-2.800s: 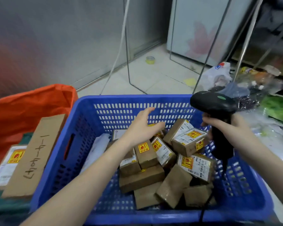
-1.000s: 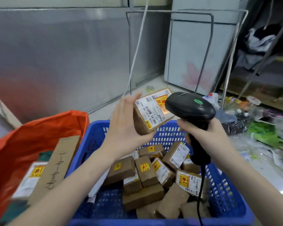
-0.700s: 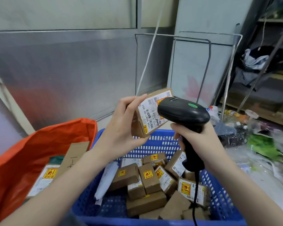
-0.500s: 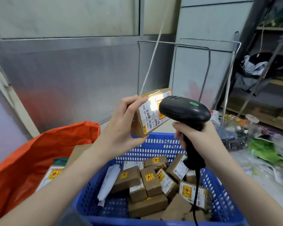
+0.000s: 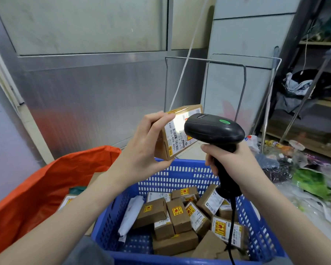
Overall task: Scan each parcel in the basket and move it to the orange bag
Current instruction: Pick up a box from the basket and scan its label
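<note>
Fingers of the left hand are curled over the top edge of a small cardboard parcel, thumb braced under its lower corner; the parcel is pinched, held up above the far rim of the blue basket. Fingers of the right hand are wrapped round the grip of a black scanner, index finger at the front of the handle where a trigger would sit; whether it is pressed cannot be told.

- Parcel's labelled face is turned to the right and toward the camera, facing the scanner's nose. A bright patch is seen on the label's upper part, judged to be the scanner's light.
- Scanner head lies just beside the label, overlapping its right half in view; contact cannot be confirmed.
- Parcel's long axis is tilted, rising from lower left to upper right, with the printed code running along that tilt.
- Scanner cable is seen dropping into the basket, across the parcels left there.

Key relation for the coming move: the orange bag lies to the left of and below the held parcel, on the left hand's own side, well apart from the right hand. The parcel is judged to be mid-scan; once read, it would be carried left and down by the left hand alone, over the basket's left wall. Several flat items are already seen inside the bag's mouth. Many parcels are yet to be scanned.
</note>
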Action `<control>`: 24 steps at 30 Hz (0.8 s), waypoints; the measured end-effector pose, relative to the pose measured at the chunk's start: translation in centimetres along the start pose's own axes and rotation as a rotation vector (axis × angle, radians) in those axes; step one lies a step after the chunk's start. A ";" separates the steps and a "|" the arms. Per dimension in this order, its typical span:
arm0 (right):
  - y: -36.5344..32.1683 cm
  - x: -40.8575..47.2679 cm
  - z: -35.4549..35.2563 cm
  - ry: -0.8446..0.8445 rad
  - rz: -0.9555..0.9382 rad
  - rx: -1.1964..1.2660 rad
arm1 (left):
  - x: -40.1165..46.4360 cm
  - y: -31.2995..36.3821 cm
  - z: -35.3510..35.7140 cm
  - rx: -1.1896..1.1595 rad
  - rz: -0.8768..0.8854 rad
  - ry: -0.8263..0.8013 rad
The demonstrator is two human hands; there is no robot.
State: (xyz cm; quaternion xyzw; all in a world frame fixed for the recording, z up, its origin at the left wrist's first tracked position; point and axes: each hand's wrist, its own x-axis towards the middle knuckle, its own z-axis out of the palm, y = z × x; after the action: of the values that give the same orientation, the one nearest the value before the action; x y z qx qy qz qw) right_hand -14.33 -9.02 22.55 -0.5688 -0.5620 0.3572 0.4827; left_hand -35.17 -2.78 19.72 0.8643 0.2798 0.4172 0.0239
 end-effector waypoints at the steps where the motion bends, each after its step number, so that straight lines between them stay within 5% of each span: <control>1: -0.1 -0.1 0.0 0.005 -0.007 -0.001 | 0.1 0.1 -0.1 0.010 0.004 0.010; 24: -0.7 2.4 7.8 -0.112 -0.036 -0.043 | -4.8 -4.2 -7.3 0.175 -0.221 0.181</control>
State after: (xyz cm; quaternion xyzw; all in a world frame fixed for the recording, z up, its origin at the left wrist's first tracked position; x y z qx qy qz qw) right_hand -21.71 -5.58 21.33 -0.5479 -0.6058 0.3674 0.4447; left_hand -44.90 -3.02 19.96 0.7859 0.4093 0.4625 -0.0310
